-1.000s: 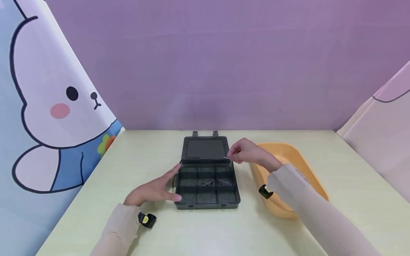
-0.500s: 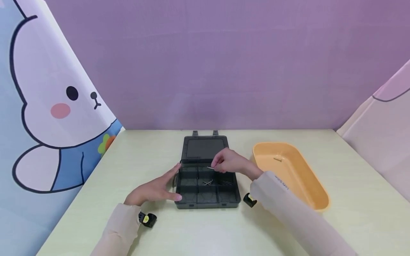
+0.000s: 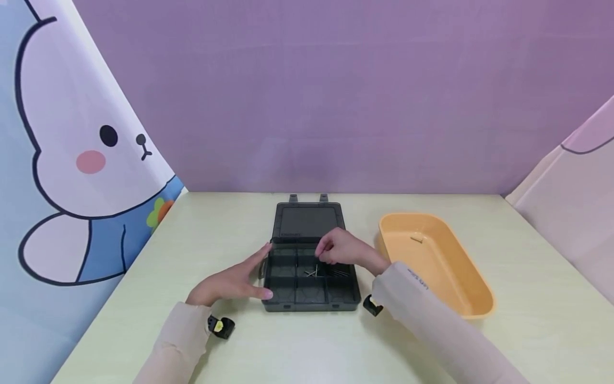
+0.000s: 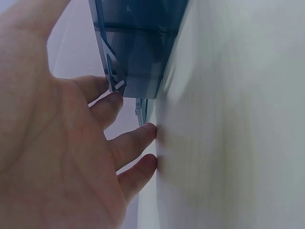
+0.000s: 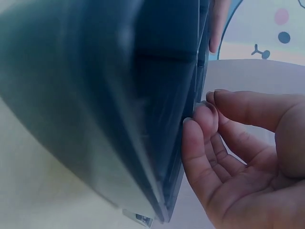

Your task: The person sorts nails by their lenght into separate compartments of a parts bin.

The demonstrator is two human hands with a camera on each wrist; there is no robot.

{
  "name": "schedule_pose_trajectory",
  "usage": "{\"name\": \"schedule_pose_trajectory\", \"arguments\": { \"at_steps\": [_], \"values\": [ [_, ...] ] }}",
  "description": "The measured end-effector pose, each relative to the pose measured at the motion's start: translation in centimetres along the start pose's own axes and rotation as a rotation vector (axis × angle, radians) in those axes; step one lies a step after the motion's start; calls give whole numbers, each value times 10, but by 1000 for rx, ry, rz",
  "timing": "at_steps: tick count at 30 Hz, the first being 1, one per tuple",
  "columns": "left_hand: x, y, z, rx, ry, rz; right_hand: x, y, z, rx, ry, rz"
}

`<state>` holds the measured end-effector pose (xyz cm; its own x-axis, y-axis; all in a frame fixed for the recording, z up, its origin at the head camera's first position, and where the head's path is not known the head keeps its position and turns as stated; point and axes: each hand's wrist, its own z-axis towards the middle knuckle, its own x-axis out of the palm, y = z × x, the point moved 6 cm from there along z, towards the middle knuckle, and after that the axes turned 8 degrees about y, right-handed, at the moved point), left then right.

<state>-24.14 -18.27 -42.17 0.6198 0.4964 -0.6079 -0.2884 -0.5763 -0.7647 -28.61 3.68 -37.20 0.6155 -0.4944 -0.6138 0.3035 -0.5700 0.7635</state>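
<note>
A dark translucent compartment box (image 3: 310, 308) lies with its lid (image 3: 309, 221) folded back. My left hand (image 3: 232, 285) is spread along the box's left side, its thumb at the front left corner and a fingertip farther back. Over the middle column of compartments, my right hand (image 3: 342, 248) hangs with bent fingers. Its thumb and fingertips show nothing between them in the right wrist view. Just below them, several thin metal screw-like pieces (image 3: 312, 273) lie in the central compartment, one pointing upward. More slim metal rods (image 3: 338, 273) lie in the compartment to the right, partly shaded by the hand.
A yellow-orange tray (image 3: 472, 266) stands right of the box, partly behind the right sleeve (image 3: 412, 290). A few small metal pieces (image 3: 417, 239) lie toward its far end. The pale tabletop (image 3: 297, 346) meets a purple backdrop (image 3: 336, 106).
My right hand has moved left from beside the lid to over the middle compartments, carrying a thin metal screw. The screw has left its fingers and now shows in the central compartment. Left hand stays put.
</note>
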Motion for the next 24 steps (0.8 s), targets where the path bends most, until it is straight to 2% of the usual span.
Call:
{"name": "schedule_pose_trajectory", "arguments": {
  "at_steps": [11,24],
  "values": [
    [0,-2,1,-13,5,-9,-8,2,-7,19,8,-33],
    [0,1,2,2,4,-5,-34,2,-24,0,-57,-128]
  ]
}}
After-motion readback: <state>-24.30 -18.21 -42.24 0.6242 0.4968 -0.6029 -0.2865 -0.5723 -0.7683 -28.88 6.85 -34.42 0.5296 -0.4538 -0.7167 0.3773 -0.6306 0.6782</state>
